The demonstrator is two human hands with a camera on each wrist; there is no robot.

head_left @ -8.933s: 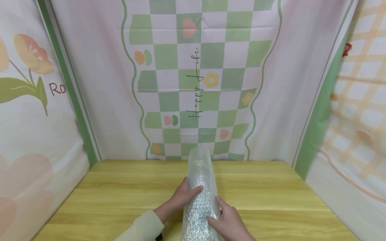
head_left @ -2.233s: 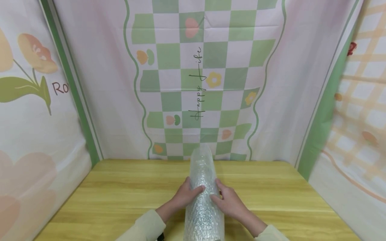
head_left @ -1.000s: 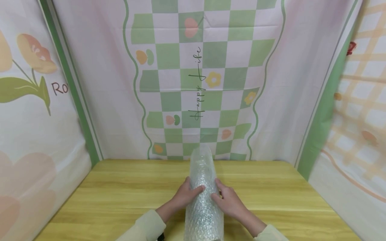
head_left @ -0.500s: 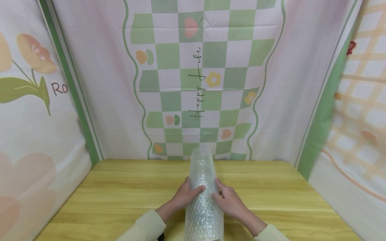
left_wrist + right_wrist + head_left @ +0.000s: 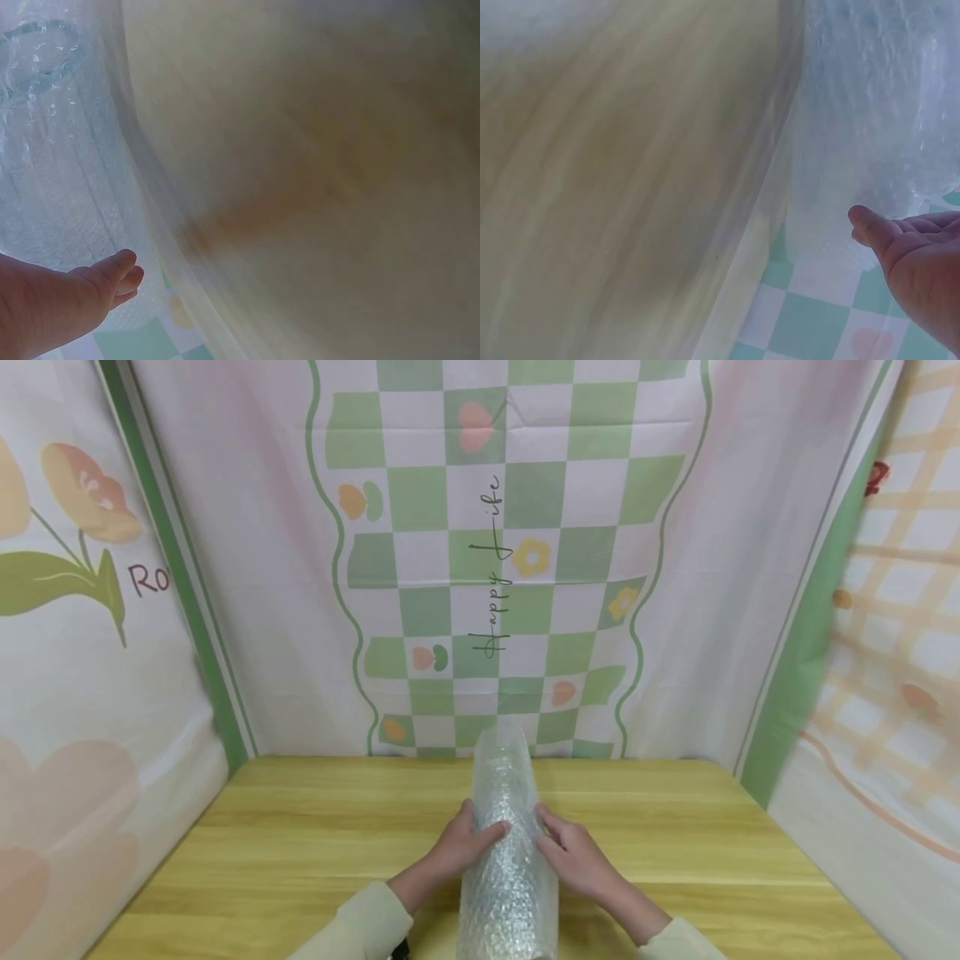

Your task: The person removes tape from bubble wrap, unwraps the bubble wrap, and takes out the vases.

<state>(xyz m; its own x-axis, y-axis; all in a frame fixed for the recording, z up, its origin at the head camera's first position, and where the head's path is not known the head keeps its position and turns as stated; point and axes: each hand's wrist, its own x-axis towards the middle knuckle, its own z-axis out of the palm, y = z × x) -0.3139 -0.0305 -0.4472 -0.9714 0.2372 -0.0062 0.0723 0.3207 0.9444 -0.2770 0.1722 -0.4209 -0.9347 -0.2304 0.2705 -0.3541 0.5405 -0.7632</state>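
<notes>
Where the table's left edge runs toward the back, a flower-printed cloth hangs beside it. Just left of the table's midline, the left hand grips the bubble wrap, thumb laid across the upper face and the other fingers round the left side, mostly hidden.

The bubble wrap, in a long bundle, is over the table's middle, its thin far end overlapping the table's back edge in the head view. Its near end is cut off, and I cannot tell whether it rests on the table or what, if anything, is inside. Wrap like this should be light, soft and springy, rather slick on its glossy face, with bubbles that a hard squeeze could pop. The thicker body looks the better place for a broad, gentle hold from both sides; the filmy far end would probably fold.

Just right of the table's midline, the right hand holds the opposite side between thumb and fingertips.

As for room, bare wood spreads toward the table's left and right edges. Behind the table's back edge hangs a checked cloth, and past the right edge a plaid-printed cloth, so sideways looks roomier than backward.
</notes>
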